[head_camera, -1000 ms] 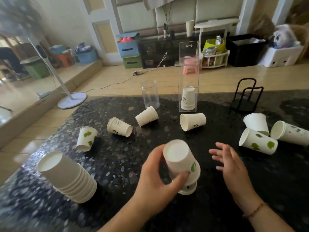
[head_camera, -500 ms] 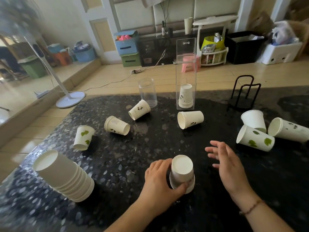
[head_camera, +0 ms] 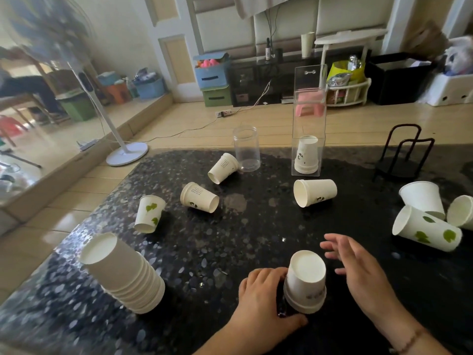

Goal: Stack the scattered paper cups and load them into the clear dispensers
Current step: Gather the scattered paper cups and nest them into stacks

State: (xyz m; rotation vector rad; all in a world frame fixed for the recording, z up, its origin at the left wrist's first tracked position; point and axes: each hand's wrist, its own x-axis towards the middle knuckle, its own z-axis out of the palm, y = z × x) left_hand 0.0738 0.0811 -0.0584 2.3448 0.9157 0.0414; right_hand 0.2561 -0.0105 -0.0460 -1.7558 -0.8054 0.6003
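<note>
Inverted cup stack (head_camera: 305, 283) in left hand's (head_camera: 263, 298) closed grip; right hand (head_camera: 358, 272) open alongside.

A small upside-down cup stack (head_camera: 305, 283) stands at the bottom middle. A bigger leaning stack (head_camera: 122, 274) sits at lower left. Loose cups lie tipped around the middle and right edge. The tall clear dispenser (head_camera: 308, 119) holds maybe three cups; the round one (head_camera: 246, 149) looks empty.
</note>
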